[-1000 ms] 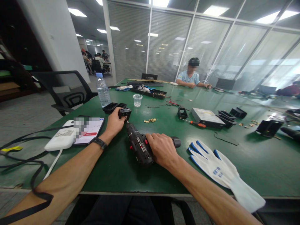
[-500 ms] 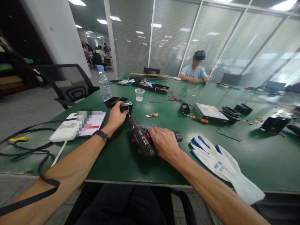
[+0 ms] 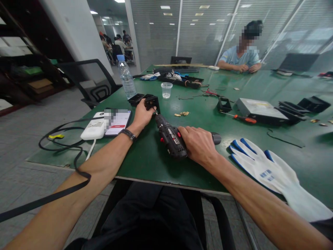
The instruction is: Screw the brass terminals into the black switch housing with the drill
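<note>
My right hand (image 3: 199,144) is closed around the grip of a black cordless drill (image 3: 171,139) with red buttons, which lies on its side just above the green table (image 3: 145,163). The drill's bit points away and to the left, its tip at a small black bracket-like part (image 3: 152,101). Whether the tip touches a screw is too small to tell. My left hand (image 3: 142,114) is closed on that black part and steadies it. Behind it sit black open frames (image 3: 136,99). Several small brass-coloured pieces (image 3: 182,114) lie to the right of the drill's front end.
A water bottle (image 3: 126,78) and a clear plastic cup (image 3: 167,90) stand behind my left hand. A white device (image 3: 93,128) and a phone (image 3: 118,123) lie left. To the right are a screwdriver (image 3: 244,119), a metal box (image 3: 257,107) and a white glove (image 3: 273,170). A person (image 3: 240,55) sits across.
The view has shifted, so the whole scene sits further right and higher. The black part is turned differently in my left hand, its dark side now showing. My right hand keeps its hold on the drill.
</note>
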`<state>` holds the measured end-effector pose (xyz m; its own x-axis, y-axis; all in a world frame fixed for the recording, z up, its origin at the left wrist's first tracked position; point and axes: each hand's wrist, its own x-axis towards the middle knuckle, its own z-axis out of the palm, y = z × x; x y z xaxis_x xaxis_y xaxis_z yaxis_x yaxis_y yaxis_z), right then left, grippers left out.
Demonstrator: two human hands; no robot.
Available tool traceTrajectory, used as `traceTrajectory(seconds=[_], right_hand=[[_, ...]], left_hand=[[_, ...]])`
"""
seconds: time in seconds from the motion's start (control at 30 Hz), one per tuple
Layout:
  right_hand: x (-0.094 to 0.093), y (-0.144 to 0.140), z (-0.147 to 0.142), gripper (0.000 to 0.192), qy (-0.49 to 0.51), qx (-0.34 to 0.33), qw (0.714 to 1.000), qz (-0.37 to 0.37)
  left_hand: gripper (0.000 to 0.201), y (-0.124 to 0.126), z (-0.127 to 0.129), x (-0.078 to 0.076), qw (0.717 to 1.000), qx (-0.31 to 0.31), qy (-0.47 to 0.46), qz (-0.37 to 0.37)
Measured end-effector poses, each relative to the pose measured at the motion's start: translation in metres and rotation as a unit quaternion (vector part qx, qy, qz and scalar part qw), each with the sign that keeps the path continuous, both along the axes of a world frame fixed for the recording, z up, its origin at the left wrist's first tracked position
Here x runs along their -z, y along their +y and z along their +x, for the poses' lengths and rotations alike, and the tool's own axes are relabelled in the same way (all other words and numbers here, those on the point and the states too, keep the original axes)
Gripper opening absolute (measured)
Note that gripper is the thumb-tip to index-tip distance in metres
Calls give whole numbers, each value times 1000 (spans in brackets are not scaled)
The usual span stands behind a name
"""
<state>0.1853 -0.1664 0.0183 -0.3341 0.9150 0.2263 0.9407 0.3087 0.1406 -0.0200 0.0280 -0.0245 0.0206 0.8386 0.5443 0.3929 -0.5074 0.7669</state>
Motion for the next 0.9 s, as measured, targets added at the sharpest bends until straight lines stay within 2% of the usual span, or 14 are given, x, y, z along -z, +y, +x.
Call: traceTrajectory(seconds=[0.23,0.37,0.7,0.9], right_hand=[[0,0,2,25,-4,5,1000,13],[0,0,4,28,-6,3,1000,17],[2,1,5,30,-11,-13,1000,27],[3,1,4,33,-14,-21,999,35]], left_hand=[[41,1,2,1,998,20,-51,-8],[43,1,4,1,997,27,-69,-19],[40,-9,4,-5,999,0,-47,-29],[40,-7,1,-1,999,19,-36,-31]])
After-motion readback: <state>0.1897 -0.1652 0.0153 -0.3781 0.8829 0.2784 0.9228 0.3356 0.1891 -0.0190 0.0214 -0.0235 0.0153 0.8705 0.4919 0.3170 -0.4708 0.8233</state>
